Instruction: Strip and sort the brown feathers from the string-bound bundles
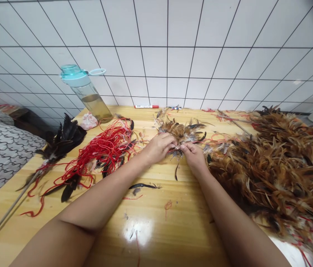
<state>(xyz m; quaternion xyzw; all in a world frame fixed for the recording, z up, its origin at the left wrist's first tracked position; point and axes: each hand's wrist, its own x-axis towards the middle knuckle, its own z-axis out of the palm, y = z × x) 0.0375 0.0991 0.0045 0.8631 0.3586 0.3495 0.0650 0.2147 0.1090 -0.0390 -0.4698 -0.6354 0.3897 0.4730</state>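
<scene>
We pinch a small bunch of feathers (182, 134) between our left hand (158, 147) and right hand (193, 154), fingertips together, mid-table (156, 222) beside the big feather pile (278, 167). It looks light, soft, easily scattered; best gripped at the quill ends.

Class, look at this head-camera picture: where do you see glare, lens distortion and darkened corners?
Head view: a bright glare patch sits on the glossy wooden table between the forearms; the wall tiles' grid lines bow and fan outward, a wide-angle effect; the right corners darken; the left hand, right hand and feather bunch look fairly sharp.
</scene>
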